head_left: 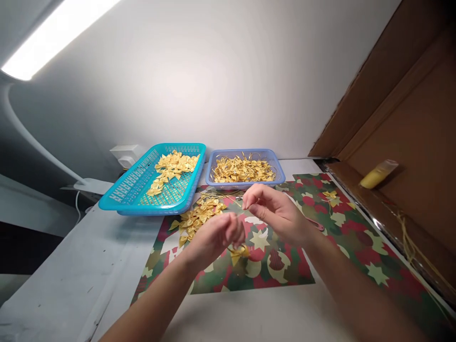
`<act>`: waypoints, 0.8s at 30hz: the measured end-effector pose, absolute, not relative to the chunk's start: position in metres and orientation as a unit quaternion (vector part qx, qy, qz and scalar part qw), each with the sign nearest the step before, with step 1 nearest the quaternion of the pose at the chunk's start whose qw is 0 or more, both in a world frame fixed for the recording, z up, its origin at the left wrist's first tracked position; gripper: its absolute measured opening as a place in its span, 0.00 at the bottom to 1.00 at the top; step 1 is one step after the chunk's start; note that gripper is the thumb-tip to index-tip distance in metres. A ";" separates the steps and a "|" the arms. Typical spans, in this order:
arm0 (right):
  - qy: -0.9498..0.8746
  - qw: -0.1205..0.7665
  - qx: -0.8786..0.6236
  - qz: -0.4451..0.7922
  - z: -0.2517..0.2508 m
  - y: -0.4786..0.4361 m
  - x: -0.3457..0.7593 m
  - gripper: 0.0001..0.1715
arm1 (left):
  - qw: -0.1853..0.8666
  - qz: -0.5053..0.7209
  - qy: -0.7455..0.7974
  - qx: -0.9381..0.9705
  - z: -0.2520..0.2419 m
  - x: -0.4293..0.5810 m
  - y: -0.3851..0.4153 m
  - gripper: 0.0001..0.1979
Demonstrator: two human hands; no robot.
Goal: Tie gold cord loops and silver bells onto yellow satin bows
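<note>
My left hand [221,232] is closed, its fingers curled and slightly blurred. Just below its fingertips a yellow bow [239,253] shows with a thin strand running up toward the fingers. My right hand [272,209] is closed in a pinch, above and to the right of the left one; whatever its fingertips hold is too small to tell. A pile of yellow bows [201,214] lies beside my left hand on the camouflage-patterned mat [295,270]. Gold-coloured strands [223,194] and a small metallic piece [239,197] lie behind the hands.
A teal basket [124,205] with yellow bows stands at the left. Behind the hands is a blue-violet basket [245,185] full of bows with gold strands. A lamp [42,42] hangs upper left. Cardboard [409,118] with a yellow tube [378,175] borders the right.
</note>
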State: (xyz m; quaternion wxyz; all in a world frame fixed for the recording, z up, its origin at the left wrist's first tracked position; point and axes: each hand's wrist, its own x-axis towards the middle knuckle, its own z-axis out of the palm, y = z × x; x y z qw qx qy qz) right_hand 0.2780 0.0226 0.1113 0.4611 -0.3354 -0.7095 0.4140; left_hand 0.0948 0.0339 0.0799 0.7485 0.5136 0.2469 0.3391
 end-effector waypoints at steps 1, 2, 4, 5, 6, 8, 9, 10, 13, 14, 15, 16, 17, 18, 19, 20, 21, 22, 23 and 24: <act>-0.724 0.441 -0.341 0.406 0.110 0.024 0.280 0.06 | 0.750 0.392 0.275 0.457 0.075 0.097 0.034 0.24; -0.740 0.415 -0.346 0.399 0.109 0.025 0.281 0.06 | 0.747 0.428 0.293 0.417 0.070 0.099 0.035 0.23; -0.769 0.363 -0.355 0.389 0.107 0.027 0.281 0.06 | 0.734 0.480 0.316 0.361 0.061 0.098 0.036 0.19; -0.777 0.343 -0.358 0.387 0.106 0.027 0.280 0.06 | 0.728 0.495 0.322 0.347 0.058 0.098 0.037 0.15; -0.783 0.330 -0.360 0.386 0.105 0.028 0.277 0.06 | 0.724 0.500 0.330 0.342 0.055 0.097 0.038 0.12; -0.784 0.320 -0.363 0.388 0.100 0.028 0.272 0.07 | 0.712 0.492 0.349 0.359 0.049 0.096 0.037 0.13; -0.783 0.321 -0.364 0.389 0.098 0.028 0.270 0.08 | 0.705 0.481 0.358 0.380 0.047 0.095 0.036 0.14; -0.781 0.324 -0.367 0.387 0.096 0.028 0.267 0.08 | 0.695 0.466 0.365 0.407 0.045 0.095 0.034 0.14; -0.773 0.346 -0.389 0.362 0.088 0.028 0.262 0.07 | 0.647 0.410 0.387 0.513 0.043 0.096 0.027 0.14; -0.771 0.353 -0.398 0.351 0.086 0.028 0.261 0.06 | 0.626 0.392 0.396 0.546 0.043 0.096 0.025 0.15; -0.768 0.359 -0.406 0.340 0.083 0.028 0.260 0.06 | 0.606 0.377 0.404 0.572 0.043 0.096 0.024 0.16; -0.765 0.366 -0.412 0.333 0.081 0.029 0.258 0.07 | 0.591 0.365 0.411 0.591 0.043 0.096 0.023 0.17; -0.761 0.371 -0.417 0.330 0.079 0.030 0.257 0.07 | 0.581 0.360 0.416 0.601 0.043 0.096 0.022 0.17; -0.754 0.375 -0.425 0.332 0.077 0.031 0.257 0.06 | 0.575 0.360 0.418 0.604 0.043 0.096 0.022 0.17; -0.745 0.375 -0.435 0.339 0.075 0.033 0.257 0.06 | 0.574 0.363 0.420 0.602 0.043 0.096 0.022 0.16; -0.731 0.373 -0.450 0.351 0.073 0.035 0.258 0.05 | 0.574 0.371 0.422 0.596 0.043 0.096 0.022 0.16; -0.719 0.366 -0.464 0.367 0.071 0.036 0.260 0.05 | 0.575 0.382 0.427 0.584 0.042 0.095 0.022 0.15; -0.711 0.352 -0.472 0.384 0.069 0.038 0.262 0.07 | 0.576 0.396 0.431 0.570 0.041 0.095 0.023 0.14; -0.710 0.336 -0.471 0.401 0.067 0.039 0.265 0.08 | 0.576 0.410 0.436 0.557 0.040 0.095 0.023 0.14; -0.716 0.321 -0.461 0.415 0.064 0.040 0.268 0.09 | 0.575 0.420 0.440 0.548 0.039 0.095 0.023 0.13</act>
